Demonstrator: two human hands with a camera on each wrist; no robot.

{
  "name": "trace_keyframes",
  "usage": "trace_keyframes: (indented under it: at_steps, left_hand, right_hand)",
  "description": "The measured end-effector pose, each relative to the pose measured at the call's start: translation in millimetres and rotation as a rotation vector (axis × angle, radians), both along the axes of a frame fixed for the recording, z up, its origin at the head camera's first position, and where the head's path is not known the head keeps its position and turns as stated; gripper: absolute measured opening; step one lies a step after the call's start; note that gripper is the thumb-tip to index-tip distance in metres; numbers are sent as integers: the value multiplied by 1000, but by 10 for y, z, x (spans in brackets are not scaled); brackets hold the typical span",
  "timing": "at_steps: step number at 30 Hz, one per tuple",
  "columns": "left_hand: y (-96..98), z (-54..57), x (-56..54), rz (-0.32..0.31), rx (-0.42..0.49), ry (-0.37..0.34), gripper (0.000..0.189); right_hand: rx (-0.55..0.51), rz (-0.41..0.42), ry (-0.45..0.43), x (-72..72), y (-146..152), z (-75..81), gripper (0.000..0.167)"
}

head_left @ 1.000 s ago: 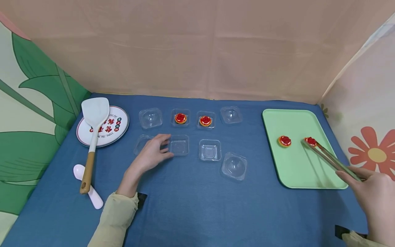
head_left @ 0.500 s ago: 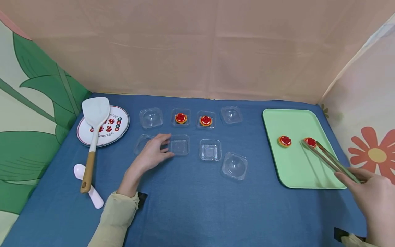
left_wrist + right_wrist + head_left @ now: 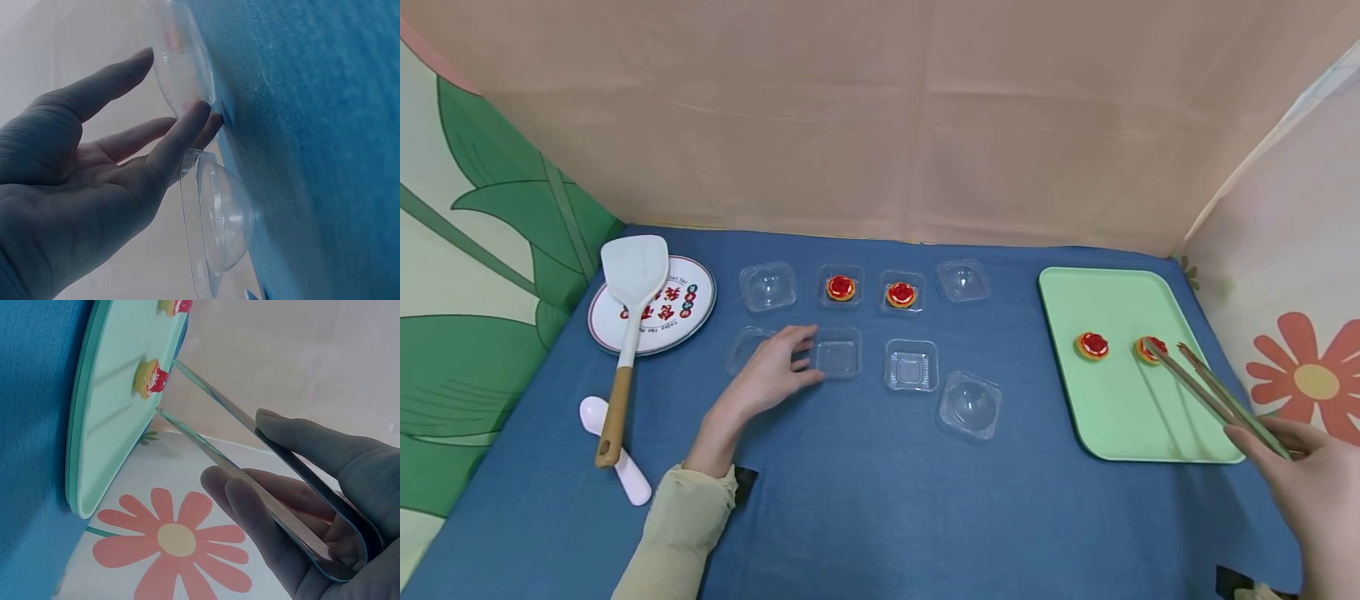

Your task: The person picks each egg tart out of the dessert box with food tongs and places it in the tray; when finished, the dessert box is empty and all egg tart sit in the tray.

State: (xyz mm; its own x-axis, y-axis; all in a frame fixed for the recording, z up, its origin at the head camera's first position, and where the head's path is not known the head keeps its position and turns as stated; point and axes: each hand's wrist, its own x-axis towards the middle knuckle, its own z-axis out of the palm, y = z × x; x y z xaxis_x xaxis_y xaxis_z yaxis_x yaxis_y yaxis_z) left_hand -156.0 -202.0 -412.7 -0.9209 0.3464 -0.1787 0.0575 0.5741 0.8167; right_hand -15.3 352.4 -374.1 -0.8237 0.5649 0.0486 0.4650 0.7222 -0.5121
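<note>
My right hand [image 3: 1300, 483] holds metal tongs [image 3: 269, 500], whose tips are spread apart close by a small red-topped tart [image 3: 150, 379] on the green tray [image 3: 1150, 425]. A second tart [image 3: 1092, 345] lies to its left on the tray. My left hand [image 3: 772, 371] is at a clear plastic box base [image 3: 837, 353], fingers and thumb extended toward its left edge. In the left wrist view the fingertips [image 3: 199, 112] are right at that box. A clear domed lid [image 3: 222, 219] is beneath the hand in that view; in the head view the hand partly hides it.
Two boxes behind hold one tart each, the left tart [image 3: 841, 288] and the right tart [image 3: 901, 294]. Another box base [image 3: 912, 365] and several domed lids, one a near-right lid [image 3: 970, 405], stand about. Plates [image 3: 692, 292], a white spatula [image 3: 634, 275] and a spoon [image 3: 632, 479] lie left.
The tongs have opened around the right tart and drawn back slightly to the right; the tart now lies on the tray, a little left of where it was. The left hand has stayed still.
</note>
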Motion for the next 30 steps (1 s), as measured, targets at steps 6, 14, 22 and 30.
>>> trace_keyframes:
  at_steps: [6,14,22,30]
  left_hand:
    - [-3,-2,-18,4,0,16,73]
    - [-50,58,-81,45,8,87,67]
    - [-97,167,-255,58,-14,118,65]
    - [-116,188,-563,79,-16,122,65]
  right_hand:
    - [-8,-12,15,-8,-13,14,49]
    - [40,16,-20,-74,-148,107,53]
    - [223,160,41,-201,-368,224,51]
    - [239,385,214,-459,-724,255,41]
